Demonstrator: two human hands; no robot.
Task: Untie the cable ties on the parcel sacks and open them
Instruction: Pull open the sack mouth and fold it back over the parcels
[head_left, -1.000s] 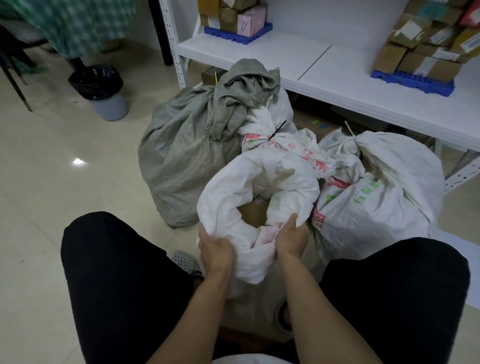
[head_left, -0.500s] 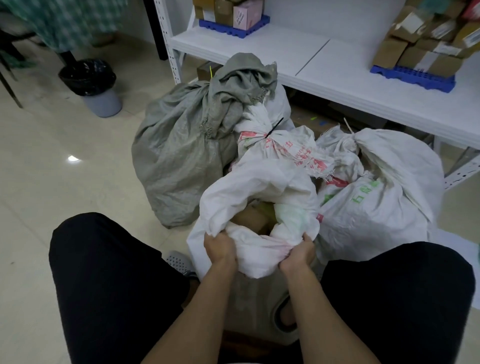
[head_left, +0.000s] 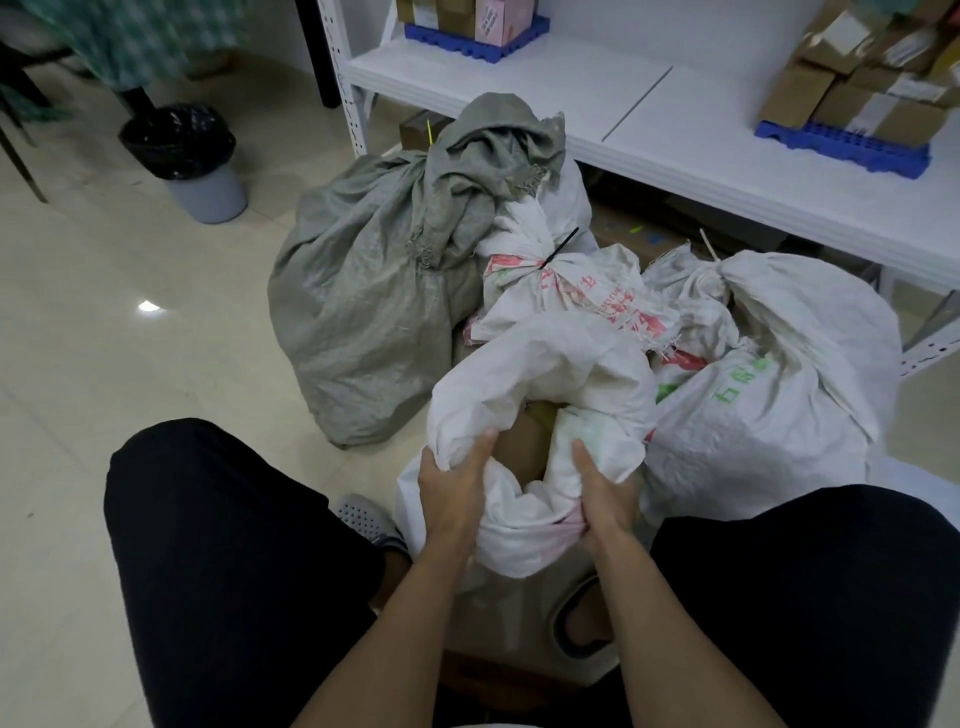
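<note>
An open white woven sack (head_left: 540, 374) stands between my knees, its rim rolled down, with a brown carton (head_left: 524, 447) visible inside. My left hand (head_left: 454, 491) grips the left side of the rolled rim. My right hand (head_left: 602, 496) grips the right side of it. Behind it lies a white sack with red print (head_left: 566, 291), its neck bound by a black cable tie (head_left: 558, 250). A large white sack (head_left: 769, 405) with green print sits to the right, its neck tied with a pale cable tie (head_left: 707, 244). A grey sack (head_left: 363, 306) stands at the left with its neck loose.
A white metal shelf (head_left: 675, 124) runs behind the sacks, carrying cardboard parcels (head_left: 857, 88) on blue pallets (head_left: 841, 148). A grey bin with a black liner (head_left: 192, 161) stands on the tiled floor at the far left. My legs in black trousers flank the open sack.
Both hands have shifted from the near edge of the rim to its left and right sides, rolling the sack mouth lower and wider. The carton inside shows more.
</note>
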